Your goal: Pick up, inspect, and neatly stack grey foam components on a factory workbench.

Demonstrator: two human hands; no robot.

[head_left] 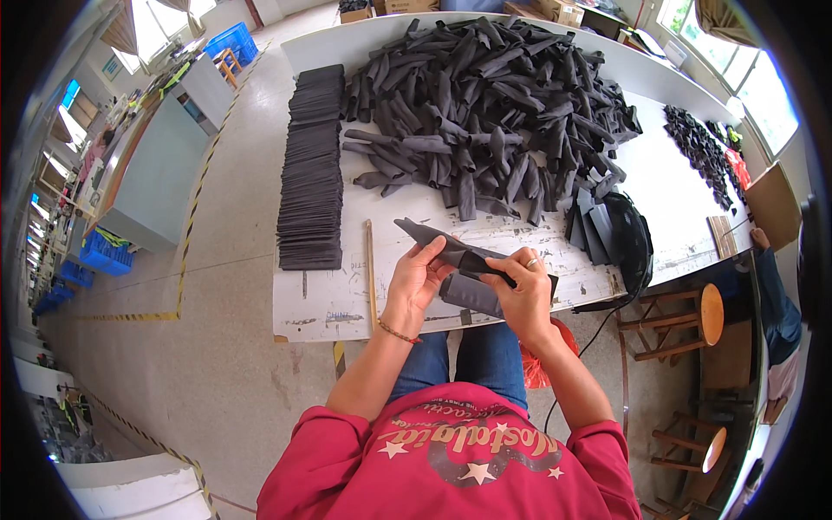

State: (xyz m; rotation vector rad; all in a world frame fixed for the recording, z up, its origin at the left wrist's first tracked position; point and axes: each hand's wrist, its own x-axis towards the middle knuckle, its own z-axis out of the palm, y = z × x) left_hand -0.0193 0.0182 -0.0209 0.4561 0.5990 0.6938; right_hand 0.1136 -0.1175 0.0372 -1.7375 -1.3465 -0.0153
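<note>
Over the near edge of the white table (329, 303) my two hands hold a dark grey flat sleeve-like piece (444, 249), its far end pointing up and left. My left hand (418, 276) pinches its left part between thumb and fingers. The fingers of my right hand (523, 284) are closed on its right end. Just beneath, another dark grey piece (471, 294) lies on the table, partly covered by my right hand. A tall row of flat dark pieces (310, 173) runs along the table's left side. Beyond my hands spreads a large heap of curled dark tubes (485, 95).
Left of my left hand lies a thin wooden stick (370, 273). A black bag-like bundle (631, 238) with dark flat pieces (594, 227) sits at the right edge, a cord hanging down. Wooden stools (706, 314) stand right. Another person's arm (763, 243) shows at far right.
</note>
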